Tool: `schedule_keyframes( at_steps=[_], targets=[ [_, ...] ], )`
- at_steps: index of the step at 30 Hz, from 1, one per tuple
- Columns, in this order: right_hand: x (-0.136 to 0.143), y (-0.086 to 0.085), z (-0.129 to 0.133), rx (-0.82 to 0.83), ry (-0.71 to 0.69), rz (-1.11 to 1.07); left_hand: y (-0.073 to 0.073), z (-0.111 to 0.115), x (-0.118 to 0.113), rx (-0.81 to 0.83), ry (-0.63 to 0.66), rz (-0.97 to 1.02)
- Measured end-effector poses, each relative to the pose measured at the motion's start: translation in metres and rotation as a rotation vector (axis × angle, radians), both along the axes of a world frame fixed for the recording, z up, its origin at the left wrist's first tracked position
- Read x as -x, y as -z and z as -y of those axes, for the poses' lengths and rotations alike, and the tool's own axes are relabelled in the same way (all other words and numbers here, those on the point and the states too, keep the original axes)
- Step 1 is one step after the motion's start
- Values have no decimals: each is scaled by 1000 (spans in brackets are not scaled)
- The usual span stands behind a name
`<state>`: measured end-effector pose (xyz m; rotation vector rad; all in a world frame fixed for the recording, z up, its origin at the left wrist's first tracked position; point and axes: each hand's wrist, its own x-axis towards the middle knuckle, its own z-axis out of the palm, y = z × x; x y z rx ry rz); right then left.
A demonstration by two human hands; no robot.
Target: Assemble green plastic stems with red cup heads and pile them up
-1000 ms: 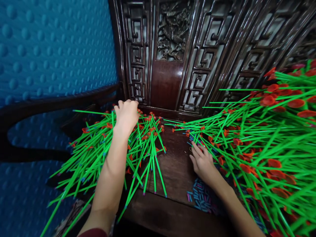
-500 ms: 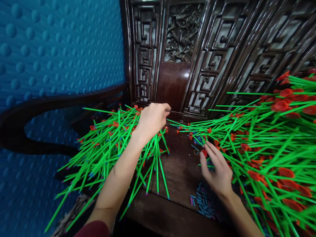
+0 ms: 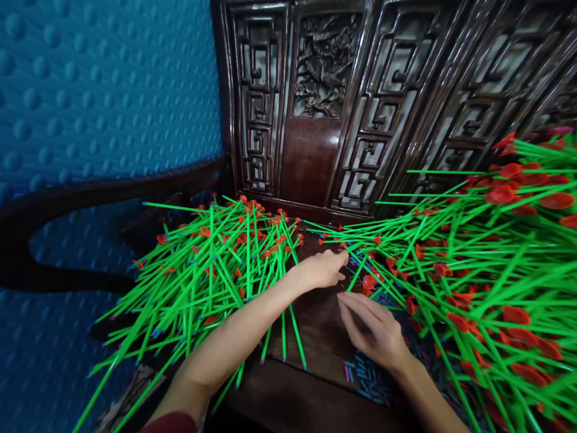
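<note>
My left hand [image 3: 325, 269] is over the middle of the dark wooden seat [image 3: 311, 313], back up, thumb and fingertips apart, beside a green stick [image 3: 359, 272]. Below it to the right, my right hand [image 3: 374, 331] has its thumb and fingertips pressed together near that stick's lower end; what they pinch is hidden. A loose pile of green sticks with red cups [image 3: 193, 270] lies to the left. A larger pile of the same sticks [image 3: 505, 270] fills the right side. Small blue and pink tubes [image 3: 369, 379] lie under and beside my right hand.
A carved dark wooden backrest [image 3: 311, 159] rises behind the seat. At the left, a curved armrest [image 3: 90, 192] stands before a blue padded surface with round bumps [image 3: 81, 96]. A red cup [image 3: 368, 282] lies near the fingertips.
My left hand has moved right and down, from beside the left pile to the middle. My right hand has shifted left and down, and its spread fingers have closed together.
</note>
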<state>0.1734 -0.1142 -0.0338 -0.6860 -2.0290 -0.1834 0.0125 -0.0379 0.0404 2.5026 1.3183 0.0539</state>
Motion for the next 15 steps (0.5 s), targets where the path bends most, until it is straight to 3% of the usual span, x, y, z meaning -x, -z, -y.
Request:
schedule_keyframes(
  at_steps=[6,11,15],
  targets=[
    [-2,-2,-4,109,2,163,11,-9,4,-52,-107,-104],
    [-13,15,-13,232,223,416,12,-21,11,-84,-198,-154],
    [-17,14,-13,267,299,372,6,-27,17,-96,-205,-128]
  ],
)
